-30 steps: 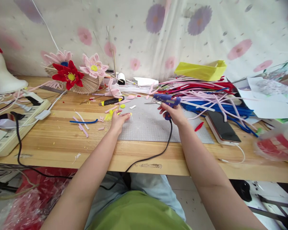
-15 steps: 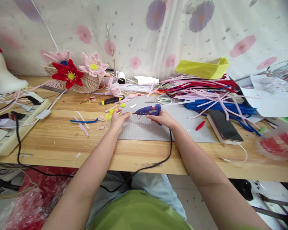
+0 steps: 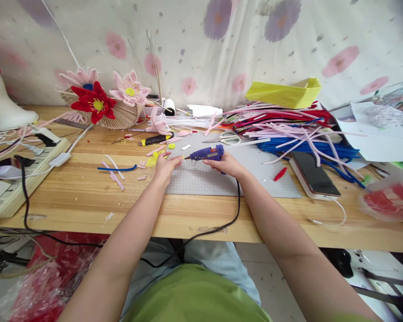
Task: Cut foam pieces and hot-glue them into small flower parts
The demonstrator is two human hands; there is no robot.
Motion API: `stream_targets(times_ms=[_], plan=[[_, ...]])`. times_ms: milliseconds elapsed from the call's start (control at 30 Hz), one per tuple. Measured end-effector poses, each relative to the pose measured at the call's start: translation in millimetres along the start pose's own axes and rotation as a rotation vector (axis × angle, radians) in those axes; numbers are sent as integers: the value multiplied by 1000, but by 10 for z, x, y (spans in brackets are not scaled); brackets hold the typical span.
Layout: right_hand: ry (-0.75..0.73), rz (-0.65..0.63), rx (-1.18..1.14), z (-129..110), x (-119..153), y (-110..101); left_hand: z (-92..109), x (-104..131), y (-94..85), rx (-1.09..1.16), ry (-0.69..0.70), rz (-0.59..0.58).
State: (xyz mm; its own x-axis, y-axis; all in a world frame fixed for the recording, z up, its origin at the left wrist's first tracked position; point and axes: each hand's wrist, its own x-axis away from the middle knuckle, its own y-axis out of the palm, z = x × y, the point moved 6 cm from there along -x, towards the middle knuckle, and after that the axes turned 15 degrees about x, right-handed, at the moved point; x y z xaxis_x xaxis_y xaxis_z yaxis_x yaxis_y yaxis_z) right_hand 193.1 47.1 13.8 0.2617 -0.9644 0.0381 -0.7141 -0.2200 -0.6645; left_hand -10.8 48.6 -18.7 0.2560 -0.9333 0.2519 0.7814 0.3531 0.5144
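My right hand (image 3: 229,164) is closed round the handle of a blue glue gun (image 3: 208,153), whose nozzle points left. Its black cord hangs down over the table's front edge. My left hand (image 3: 166,167) pinches a small yellow piece (image 3: 183,158) right at the nozzle tip; the piece is mostly hidden by the fingers. Beside the left hand lie yellow scraps (image 3: 152,159) and a round yellow disc (image 3: 171,146). Both hands are over the left part of a grey cutting mat (image 3: 201,185).
Scissors (image 3: 231,137), a black-yellow cutter (image 3: 156,140) and bundled blue stems (image 3: 309,149) lie behind. A phone (image 3: 315,174) is at right, a power strip (image 3: 30,179) at left. Fuzzy flowers (image 3: 97,105) stand at back left.
The view has shifted very slightly. My hands and the glue gun keep nearly the same pose, with the nozzle still at the yellow piece.
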Motion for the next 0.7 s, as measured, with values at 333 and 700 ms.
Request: stream_targets(times_ms=[333,700], plan=[[1,10,-19,17,-14,-18,6,0,3,-28,8,-17],[1,20,-41,27,-23,-9,-5,12,21,-42,-6,-30]])
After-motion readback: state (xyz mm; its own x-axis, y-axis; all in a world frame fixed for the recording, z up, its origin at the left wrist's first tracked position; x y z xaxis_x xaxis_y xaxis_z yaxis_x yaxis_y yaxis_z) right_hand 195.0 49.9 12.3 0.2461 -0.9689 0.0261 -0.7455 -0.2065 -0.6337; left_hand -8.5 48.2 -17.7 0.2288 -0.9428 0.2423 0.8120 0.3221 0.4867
